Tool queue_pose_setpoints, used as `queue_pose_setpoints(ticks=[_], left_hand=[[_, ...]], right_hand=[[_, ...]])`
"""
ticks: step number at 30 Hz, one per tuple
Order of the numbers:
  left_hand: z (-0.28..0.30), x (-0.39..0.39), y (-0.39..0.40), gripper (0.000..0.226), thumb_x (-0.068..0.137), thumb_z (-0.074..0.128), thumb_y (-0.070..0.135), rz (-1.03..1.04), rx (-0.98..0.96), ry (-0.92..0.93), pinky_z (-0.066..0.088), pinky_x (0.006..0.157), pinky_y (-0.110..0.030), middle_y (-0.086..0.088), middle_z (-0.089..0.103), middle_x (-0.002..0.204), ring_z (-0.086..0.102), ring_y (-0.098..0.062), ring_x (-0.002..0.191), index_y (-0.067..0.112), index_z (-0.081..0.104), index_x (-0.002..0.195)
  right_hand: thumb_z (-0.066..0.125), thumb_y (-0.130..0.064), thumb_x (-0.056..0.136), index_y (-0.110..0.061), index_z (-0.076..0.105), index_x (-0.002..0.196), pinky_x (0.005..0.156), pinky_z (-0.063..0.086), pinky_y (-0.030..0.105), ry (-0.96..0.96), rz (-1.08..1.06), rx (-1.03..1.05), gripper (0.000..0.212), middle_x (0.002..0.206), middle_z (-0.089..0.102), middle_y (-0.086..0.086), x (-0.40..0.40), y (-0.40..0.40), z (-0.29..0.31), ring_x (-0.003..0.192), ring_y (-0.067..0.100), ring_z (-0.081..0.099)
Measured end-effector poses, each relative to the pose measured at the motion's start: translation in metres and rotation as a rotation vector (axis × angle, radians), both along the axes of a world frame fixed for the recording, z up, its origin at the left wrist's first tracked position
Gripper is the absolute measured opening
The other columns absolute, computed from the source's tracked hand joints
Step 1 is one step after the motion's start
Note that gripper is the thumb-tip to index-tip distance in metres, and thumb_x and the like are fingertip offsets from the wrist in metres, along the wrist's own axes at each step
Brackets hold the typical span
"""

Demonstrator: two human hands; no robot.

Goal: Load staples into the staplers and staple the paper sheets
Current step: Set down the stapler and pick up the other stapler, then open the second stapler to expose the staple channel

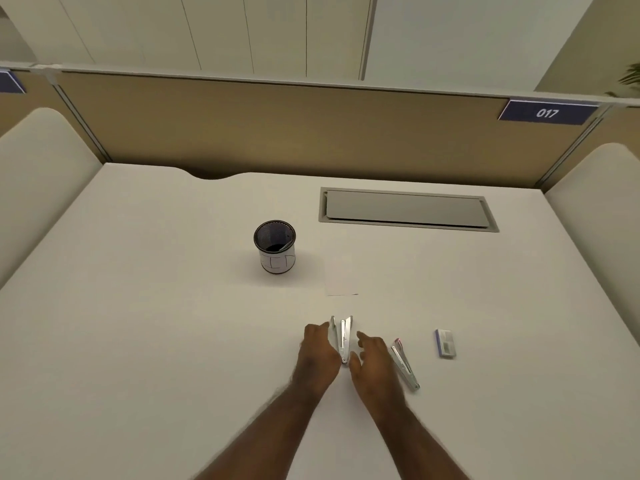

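A silver stapler (pixel 343 336) lies on the white desk, swung apart into a V with its hinge toward me. My left hand (pixel 320 355) rests against its left arm, fingers curled on it. My right hand (pixel 372 362) hovers just right of the stapler with fingers spread, holding nothing. A second stapler (pixel 403 363) with a pink tip lies to the right of my right hand. Further right sits a small box of staples (pixel 445 342). A white paper sheet (pixel 341 277) lies flat beyond the stapler, hard to tell from the desk.
A black mesh pen cup (pixel 275 245) with a white paper band stands at mid-desk to the left. A grey cable hatch (pixel 407 209) is set in the desk at the back right. A tan partition with a sign "017" (pixel 547 113) closes the far side.
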State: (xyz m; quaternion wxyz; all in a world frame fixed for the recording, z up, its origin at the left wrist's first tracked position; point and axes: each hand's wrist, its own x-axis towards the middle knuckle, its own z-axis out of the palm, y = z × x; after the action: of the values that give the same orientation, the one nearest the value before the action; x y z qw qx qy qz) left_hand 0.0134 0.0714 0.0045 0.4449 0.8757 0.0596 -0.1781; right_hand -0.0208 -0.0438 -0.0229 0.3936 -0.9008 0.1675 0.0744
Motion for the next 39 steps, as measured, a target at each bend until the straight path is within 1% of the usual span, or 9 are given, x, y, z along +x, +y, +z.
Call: queue_pose_setpoints(ticks=[4,6,10,15,19,23,31,35,39], left_hand=[[0.005,0.014,-0.011,0.027,0.084,0.039,-0.006,0.104,-0.031,0.107,0.031,0.045,-0.012,-0.001,0.048,0.071,0.047,-0.017,0.061,0.012,0.05,0.067],[0.009,0.015,-0.016,0.023,0.082,0.041,-0.002,0.114,-0.076,0.148,0.028,0.04,-0.012,-0.005,0.055,0.064,0.044,-0.012,0.052,0.007,0.056,0.067],[0.008,0.015,-0.022,0.037,0.062,0.045,0.015,0.17,-0.216,0.199,0.05,0.056,-0.027,-0.009,0.073,0.082,0.063,-0.019,0.065,0.01,0.072,0.085],[-0.005,0.019,-0.017,0.033,0.068,0.049,0.01,0.231,-0.304,0.277,0.061,0.072,-0.045,-0.004,0.073,0.089,0.07,-0.024,0.083,0.018,0.07,0.092],[-0.004,0.015,-0.015,0.024,0.078,0.051,0.007,0.301,-0.406,0.304,0.061,0.074,-0.045,-0.01,0.071,0.099,0.071,-0.027,0.089,0.019,0.062,0.096],[0.0,0.012,-0.005,0.015,0.094,0.056,0.015,0.287,-0.54,0.277,0.059,0.061,-0.033,-0.015,0.069,0.101,0.072,-0.023,0.075,0.01,0.055,0.109],[0.016,0.016,0.015,0.014,0.092,0.064,0.016,0.013,-0.646,0.246,0.059,0.079,-0.038,-0.013,0.069,0.092,0.07,-0.023,0.082,0.005,0.064,0.101],[0.026,0.017,0.02,0.011,0.091,0.064,0.016,-0.061,-0.679,0.254,0.059,0.077,-0.039,-0.012,0.066,0.091,0.07,-0.022,0.081,0.006,0.064,0.096],[0.034,0.017,0.022,0.015,0.093,0.063,0.02,-0.131,-0.679,0.265,0.059,0.078,-0.039,-0.014,0.067,0.092,0.07,-0.024,0.086,0.006,0.062,0.096]], right_hand=[[0.058,-0.016,0.09,-0.007,0.053,0.13,0.087,0.038,0.023,0.084,-0.029,0.061,0.041,0.12,0.058,0.008,0.015,-0.001,0.004,0.11,0.019,0.055],[0.058,-0.019,0.085,-0.011,0.064,0.11,0.075,0.037,0.023,0.121,-0.047,0.075,0.026,0.105,0.062,0.008,0.022,0.0,0.003,0.091,0.016,0.054],[0.056,-0.037,0.071,-0.023,0.067,0.086,0.059,0.043,0.025,0.149,-0.088,0.132,0.023,0.085,0.066,0.004,0.03,-0.002,-0.017,0.072,0.014,0.059],[0.062,-0.031,0.074,-0.022,0.067,0.101,0.083,0.054,0.037,0.08,-0.203,0.176,0.029,0.099,0.065,-0.004,0.029,0.002,-0.005,0.092,0.014,0.063],[0.067,-0.026,0.078,-0.023,0.06,0.088,0.075,0.057,0.037,0.055,-0.267,0.242,0.012,0.081,0.068,-0.008,0.028,0.005,0.008,0.078,0.015,0.066],[0.071,-0.024,0.082,-0.021,0.06,0.099,0.065,0.055,0.027,0.029,-0.223,0.33,0.02,0.082,0.069,-0.006,0.028,-0.004,0.016,0.074,0.012,0.068],[0.07,-0.041,0.076,-0.031,0.071,0.094,0.069,0.062,0.035,0.04,0.083,0.382,0.02,0.088,0.074,-0.007,0.027,-0.034,0.034,0.082,0.014,0.072],[0.073,-0.026,0.083,-0.02,0.072,0.098,0.062,0.058,0.025,0.036,0.128,0.412,0.017,0.087,0.074,-0.001,0.024,-0.037,0.05,0.077,0.015,0.073],[0.074,-0.026,0.082,-0.023,0.073,0.091,0.063,0.06,0.03,0.021,0.134,0.437,0.01,0.081,0.075,0.0,0.021,-0.039,0.061,0.073,0.017,0.073]])
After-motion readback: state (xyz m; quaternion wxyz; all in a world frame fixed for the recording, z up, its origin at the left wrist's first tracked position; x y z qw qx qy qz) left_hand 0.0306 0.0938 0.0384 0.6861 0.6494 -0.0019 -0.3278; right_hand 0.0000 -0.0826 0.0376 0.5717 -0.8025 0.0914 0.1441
